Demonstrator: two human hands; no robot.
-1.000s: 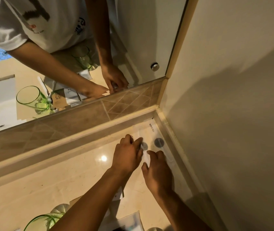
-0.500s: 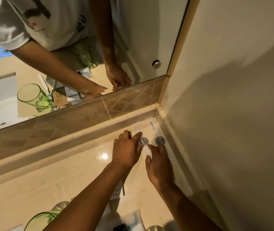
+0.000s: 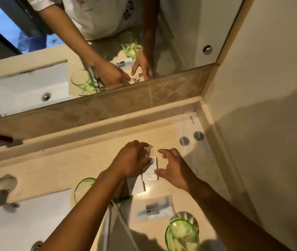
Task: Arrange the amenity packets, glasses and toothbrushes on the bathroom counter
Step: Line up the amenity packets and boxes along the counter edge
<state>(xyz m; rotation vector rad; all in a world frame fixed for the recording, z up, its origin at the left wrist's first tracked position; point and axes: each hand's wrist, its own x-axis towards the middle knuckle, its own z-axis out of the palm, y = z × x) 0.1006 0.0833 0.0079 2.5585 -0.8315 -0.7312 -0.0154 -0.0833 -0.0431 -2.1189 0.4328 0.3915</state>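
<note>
My left hand (image 3: 132,159) grips the top of a small white amenity packet (image 3: 151,171) standing on the beige counter (image 3: 57,169). My right hand (image 3: 175,168) hovers just right of it, fingers spread and holding nothing. A second white packet (image 3: 136,186) lies under my left wrist. Two clear sachets with round grey seals (image 3: 192,139) lie side by side in the back right corner. A clear toothbrush packet (image 3: 154,209) lies nearer me. One green glass (image 3: 182,234) stands at the front right. Another green glass (image 3: 83,188) is partly hidden by my left forearm.
A white sink (image 3: 17,225) with a faucet (image 3: 1,182) lies at the left. The mirror (image 3: 107,51) and a tiled backsplash (image 3: 126,104) run along the back. A wall (image 3: 261,124) closes off the right side. Thin white sticks (image 3: 124,225) lean out by my left arm.
Both hands have drawn back from the corner sachets toward the middle of the counter. My left hand now holds a white packet, and my right hand has opened beside it.
</note>
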